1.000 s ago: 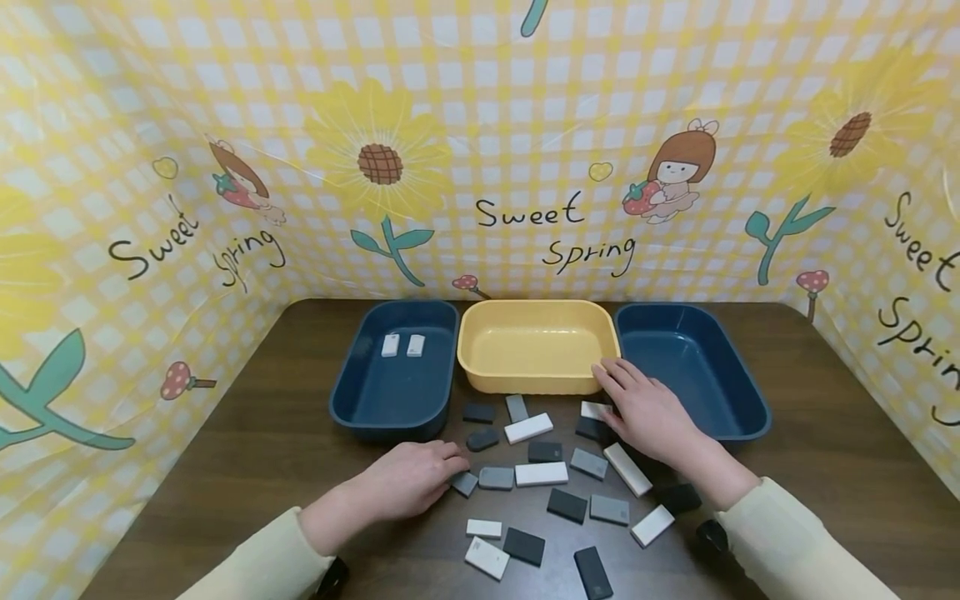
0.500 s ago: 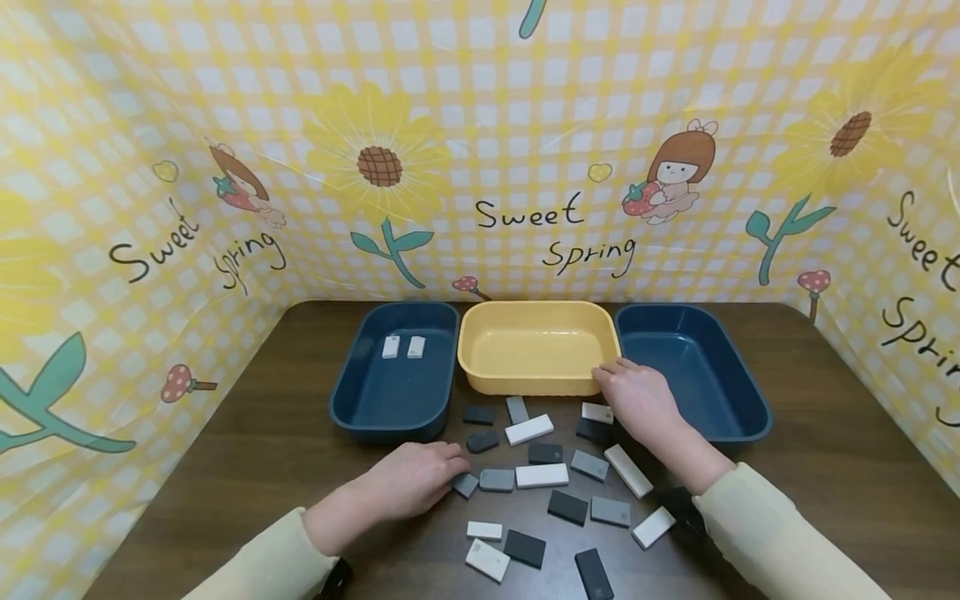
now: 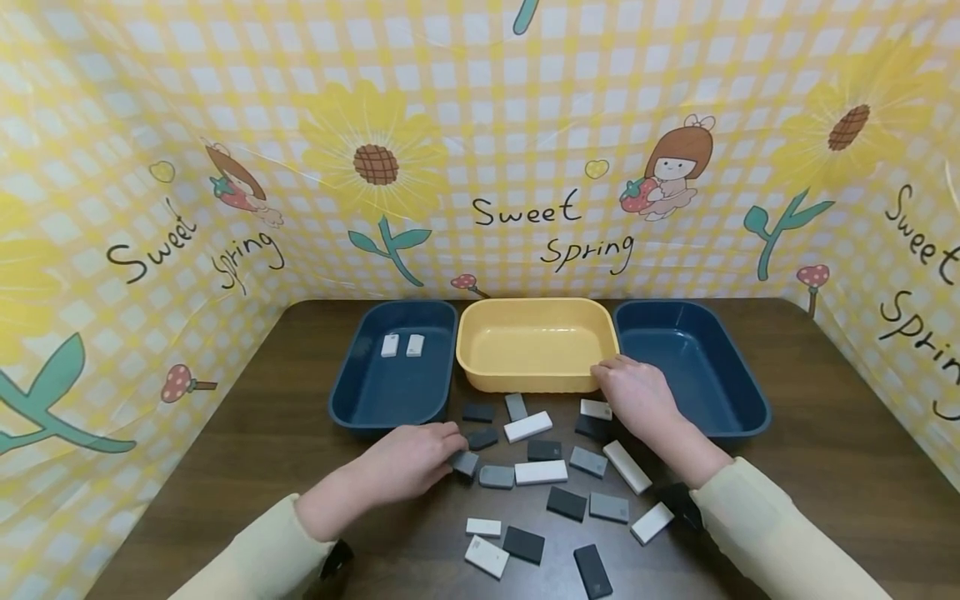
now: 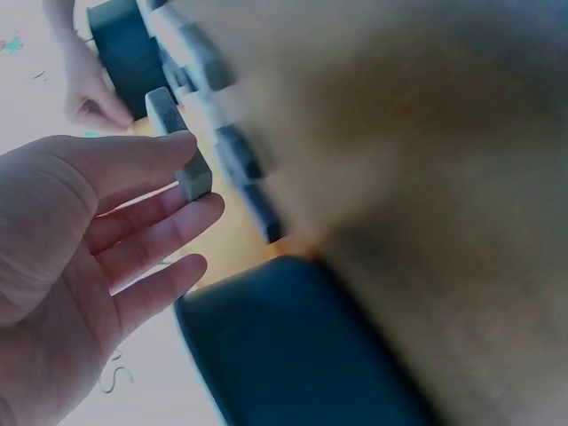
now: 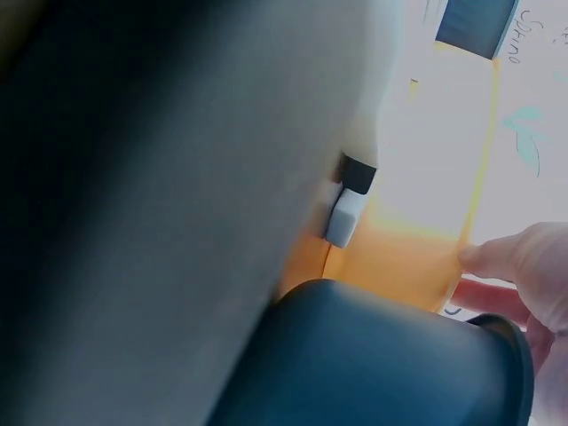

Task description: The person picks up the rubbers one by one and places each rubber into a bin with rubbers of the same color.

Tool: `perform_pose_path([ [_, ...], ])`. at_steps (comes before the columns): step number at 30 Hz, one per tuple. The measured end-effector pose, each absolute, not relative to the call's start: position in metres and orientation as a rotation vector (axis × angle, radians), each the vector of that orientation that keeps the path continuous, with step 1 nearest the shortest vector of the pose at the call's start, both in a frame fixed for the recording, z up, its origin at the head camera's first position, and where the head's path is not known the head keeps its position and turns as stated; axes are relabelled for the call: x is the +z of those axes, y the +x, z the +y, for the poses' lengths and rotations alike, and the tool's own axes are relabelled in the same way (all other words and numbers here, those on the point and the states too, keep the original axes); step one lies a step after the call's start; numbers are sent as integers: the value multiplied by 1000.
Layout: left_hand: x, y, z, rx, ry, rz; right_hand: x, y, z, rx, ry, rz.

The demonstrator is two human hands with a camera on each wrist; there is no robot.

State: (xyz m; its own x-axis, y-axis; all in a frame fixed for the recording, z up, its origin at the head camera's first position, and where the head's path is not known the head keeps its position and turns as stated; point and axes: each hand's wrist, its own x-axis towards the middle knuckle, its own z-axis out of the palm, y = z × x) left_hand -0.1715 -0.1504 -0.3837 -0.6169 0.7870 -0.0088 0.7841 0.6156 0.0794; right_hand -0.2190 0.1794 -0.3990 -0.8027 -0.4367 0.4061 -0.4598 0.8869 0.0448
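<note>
Both arms wear long sleeves of a soft, pale cream cloth, plain and unmarked. The left sleeve (image 3: pixel 255 554) ends at the wrist in a snug cuff, and the right sleeve (image 3: pixel 757 533) ends the same way. Both hands are bare: the left hand (image 3: pixel 408 462) and the right hand (image 3: pixel 637 400) carry no rings or gloves that can be seen. A small black device (image 3: pixel 335 560) sits under the left cuff, and another black device (image 3: pixel 678 500) shows beside the right cuff.
</note>
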Motion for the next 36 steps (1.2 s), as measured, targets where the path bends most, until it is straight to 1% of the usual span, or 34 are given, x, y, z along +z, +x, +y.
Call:
perform_pose_path([
  [6,-360,-176,-143,156,1355,2821,-397,-219,179,80,675,-2639],
  [11,-338,-189,-130,134,1314,2837,-396,-220,179,87,683,-2640],
  [16,-323,-213,-115,75,1288,2845,-395,-219,179,107,687,-2650],
  [21,-314,-249,-99,-20,1218,2806,-396,-218,180,113,691,-2654],
  [28,-319,-297,-81,-156,1155,2736,-397,-217,180,112,697,-2638],
  [36,-334,-322,-67,-390,1067,2658,-396,-217,181,104,689,-2644],
])
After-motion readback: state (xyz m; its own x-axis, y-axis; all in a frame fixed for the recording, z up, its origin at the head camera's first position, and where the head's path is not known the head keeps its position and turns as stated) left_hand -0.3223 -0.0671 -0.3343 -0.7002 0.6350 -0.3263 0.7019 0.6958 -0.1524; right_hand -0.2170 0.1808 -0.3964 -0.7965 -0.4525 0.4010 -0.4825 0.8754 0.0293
